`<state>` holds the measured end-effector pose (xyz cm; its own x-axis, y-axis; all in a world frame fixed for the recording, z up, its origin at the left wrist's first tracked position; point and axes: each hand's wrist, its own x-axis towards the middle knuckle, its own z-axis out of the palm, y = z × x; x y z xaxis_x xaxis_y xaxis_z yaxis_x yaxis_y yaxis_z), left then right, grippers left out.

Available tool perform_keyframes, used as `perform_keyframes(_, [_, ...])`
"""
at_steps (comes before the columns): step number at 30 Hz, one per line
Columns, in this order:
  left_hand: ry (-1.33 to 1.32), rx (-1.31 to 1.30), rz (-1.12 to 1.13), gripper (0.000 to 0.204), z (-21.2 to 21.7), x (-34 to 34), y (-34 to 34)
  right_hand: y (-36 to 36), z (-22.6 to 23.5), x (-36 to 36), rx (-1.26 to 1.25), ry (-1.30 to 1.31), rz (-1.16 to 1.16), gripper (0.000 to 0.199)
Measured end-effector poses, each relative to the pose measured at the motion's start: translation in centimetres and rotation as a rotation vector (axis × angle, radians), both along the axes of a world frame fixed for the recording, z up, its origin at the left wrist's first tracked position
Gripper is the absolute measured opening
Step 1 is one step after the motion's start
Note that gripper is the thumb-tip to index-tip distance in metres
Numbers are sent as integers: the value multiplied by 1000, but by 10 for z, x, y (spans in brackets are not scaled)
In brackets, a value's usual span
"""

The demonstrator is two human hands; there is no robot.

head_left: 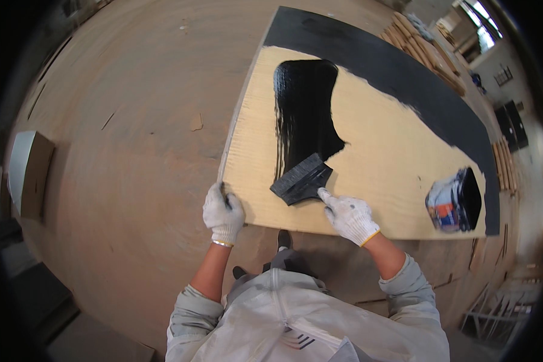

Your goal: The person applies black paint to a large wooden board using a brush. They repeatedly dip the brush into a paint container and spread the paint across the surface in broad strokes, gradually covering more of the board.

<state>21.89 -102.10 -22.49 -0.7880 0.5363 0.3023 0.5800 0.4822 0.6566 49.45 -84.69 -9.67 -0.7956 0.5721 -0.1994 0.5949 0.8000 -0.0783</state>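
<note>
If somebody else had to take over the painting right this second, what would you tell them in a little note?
Right hand: gloved, gripping the wide paintbrush, bristles on the board at the bottom of the wet black stripe.
Left hand: gloved, holding the near left corner of the plywood board steady.
Paint can: open, lying on the board's right side, beyond the right hand.
Done: a black band along the far and right edges, plus the one glossy stripe near the left.
Left: most of the middle and near part of the board looks bare wood.
</note>
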Motion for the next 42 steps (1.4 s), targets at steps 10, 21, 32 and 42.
perform_keyframes(10, [-598,373,-323,42,-14,-24,-85,-37,8,-121,-89,8,-98,32])
perform_keyframes(21, [-708,-818,141,36,-234,35,-473,-27,10,-160,-68,-58,-144,39])
perform_keyframes(32, [-260,-1086,-693,20,-274,52,-519,-143,19,28,10,-194,-470,50])
perform_keyframes(42, [-1201,128,285,21,-223,-58,-348,3,17,-43,-22,-127,-531,49])
